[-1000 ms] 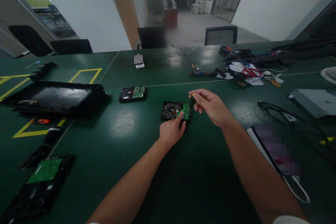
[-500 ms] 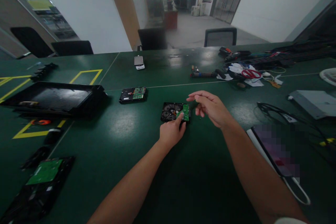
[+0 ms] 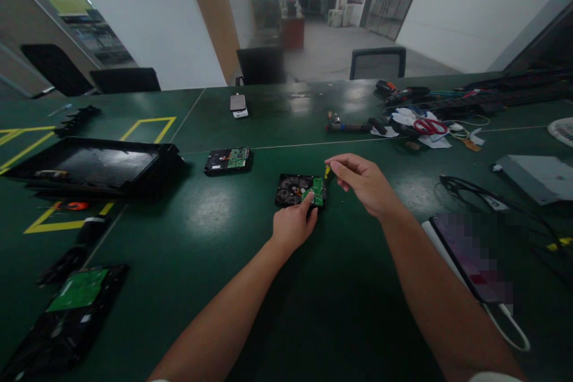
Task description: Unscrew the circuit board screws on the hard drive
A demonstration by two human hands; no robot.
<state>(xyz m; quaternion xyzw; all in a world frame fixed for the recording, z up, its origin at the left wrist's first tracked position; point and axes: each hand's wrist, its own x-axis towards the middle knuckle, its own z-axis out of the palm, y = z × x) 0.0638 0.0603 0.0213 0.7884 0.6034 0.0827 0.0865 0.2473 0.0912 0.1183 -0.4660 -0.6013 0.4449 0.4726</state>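
Observation:
A hard drive point(image 3: 289, 191) lies on the dark green table, its green circuit board facing up at the right end. My left hand point(image 3: 293, 228) grips the drive's near edge, with the index finger pressed on the board and the thumb at the near right corner. Just beyond the drive's right end, my right hand point(image 3: 356, 179) pinches a small yellow-and-black screwdriver point(image 3: 328, 172) between thumb and fingers. It tilts downward beside the board; whether its tip touches anything is too small to tell.
Another hard drive point(image 3: 228, 161) lies to the left, and a larger one point(image 3: 67, 316) at the near left. Black trays point(image 3: 94, 167) are stacked at left. Scissors point(image 3: 430, 126), gloves and cables clutter the far right. A phone-like device point(image 3: 465, 256) and a grey box point(image 3: 532, 176) lie right.
My right hand has turned and its fingers have closed together, bringing the screwdriver's yellow part into sight. The left hand stays on the hard drive.

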